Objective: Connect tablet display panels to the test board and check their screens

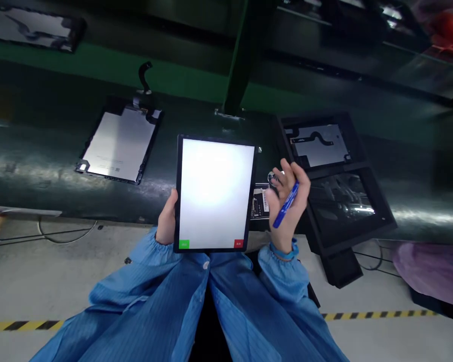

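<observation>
My left hand [167, 218] grips the left edge of a tablet [216, 193], its thumb along the frame. The tablet's screen glows plain white, with a green box at the lower left corner and a red one at the lower right. Beside the tablet's right edge, my right hand [289, 203] is raised with curled fingers and holds a blue marker pen [286, 205] against the palm. Partly hidden between the tablet and that hand, a small circuit-board unit [260, 201] with a white label lies at the bench edge.
A detached display panel [119, 143] with a black ribbon cable lies on the dark green bench [26, 171]. Another panel [32, 30] is at the far left. On the right, a black tray [383, 201] holds a panel [320, 145]. A metal post [237, 65] rises behind the tablet.
</observation>
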`<state>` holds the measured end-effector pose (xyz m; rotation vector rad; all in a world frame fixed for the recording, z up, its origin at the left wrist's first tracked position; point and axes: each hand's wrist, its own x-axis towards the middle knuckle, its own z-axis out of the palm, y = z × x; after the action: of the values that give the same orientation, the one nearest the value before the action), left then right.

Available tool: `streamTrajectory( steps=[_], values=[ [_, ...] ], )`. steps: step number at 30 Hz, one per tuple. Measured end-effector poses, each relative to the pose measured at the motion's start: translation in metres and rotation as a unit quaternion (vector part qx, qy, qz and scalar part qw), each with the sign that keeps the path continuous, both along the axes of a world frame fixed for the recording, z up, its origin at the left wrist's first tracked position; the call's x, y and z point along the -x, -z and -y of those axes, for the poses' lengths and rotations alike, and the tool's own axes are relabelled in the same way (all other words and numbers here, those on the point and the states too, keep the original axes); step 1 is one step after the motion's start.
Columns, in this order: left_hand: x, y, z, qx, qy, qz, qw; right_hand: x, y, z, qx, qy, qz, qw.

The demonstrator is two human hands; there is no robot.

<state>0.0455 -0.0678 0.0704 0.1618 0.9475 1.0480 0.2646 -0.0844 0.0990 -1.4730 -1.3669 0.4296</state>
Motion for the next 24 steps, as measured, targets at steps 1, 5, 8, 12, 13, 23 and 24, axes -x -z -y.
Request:
streamTrajectory(
  steps=[1,5,8,12,13,23,24],
  values=[
    [0.001,0.000,0.001,0.001,0.003,0.002,1.000,-0.007,-0.005,-0.008,-0.002,0.004,0.023,1.000],
    [0.004,0.002,0.007,0.009,0.055,0.012,0.998,-0.025,-0.029,-0.033,0.051,-0.013,0.191,0.980],
    [0.006,0.006,0.009,-0.022,0.082,0.008,0.996,-0.025,-0.037,-0.037,0.061,0.011,0.331,0.941],
    [0.010,0.010,0.009,-0.057,0.100,-0.014,0.993,-0.021,-0.037,-0.033,0.024,0.041,0.374,0.926],
    [0.010,0.011,0.009,-0.054,0.102,-0.026,0.993,-0.022,-0.037,-0.033,0.021,0.048,0.360,0.931],
    [0.011,0.001,0.011,-0.056,0.140,0.049,0.987,-0.021,-0.055,0.006,-0.153,-0.124,0.418,0.887],
    [0.011,-0.001,0.011,-0.051,0.148,0.061,0.986,-0.021,-0.057,0.015,-0.170,-0.145,0.396,0.891]
  ],
)
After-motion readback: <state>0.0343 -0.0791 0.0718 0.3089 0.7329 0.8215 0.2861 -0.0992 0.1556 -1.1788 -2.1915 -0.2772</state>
